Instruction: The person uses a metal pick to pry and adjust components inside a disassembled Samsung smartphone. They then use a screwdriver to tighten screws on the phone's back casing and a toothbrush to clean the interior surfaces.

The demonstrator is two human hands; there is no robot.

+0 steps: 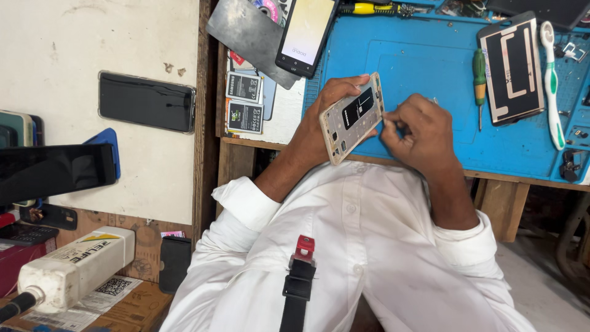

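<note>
Blue matting [430, 74] is covering the wooden desk [491, 178] at which a person in a white shirt is sitting, both cuffs rolled back at the wrists. Both forearms are rising from the lap and meeting just above the desk's near edge.

The left hand [319, 123] is cupping an opened phone frame [353, 117] from behind and below, fingers curled round its far long edge, holding it tilted with its inner side facing up. A dark rectangular part is showing in the frame's upper half.

The right hand [418, 132] is bunching into a loose fist, fingertips pressed together at the frame's right edge as if pinching something small there; what lies between them is too small to tell.

On the matting, well apart from the hands, a green-handled screwdriver [479, 77], a dark back panel [512, 67] and a white and green toothbrush [551, 80] are lying side by side. A phone with a lit screen [305, 34] is lying at the mat's left edge.
</note>
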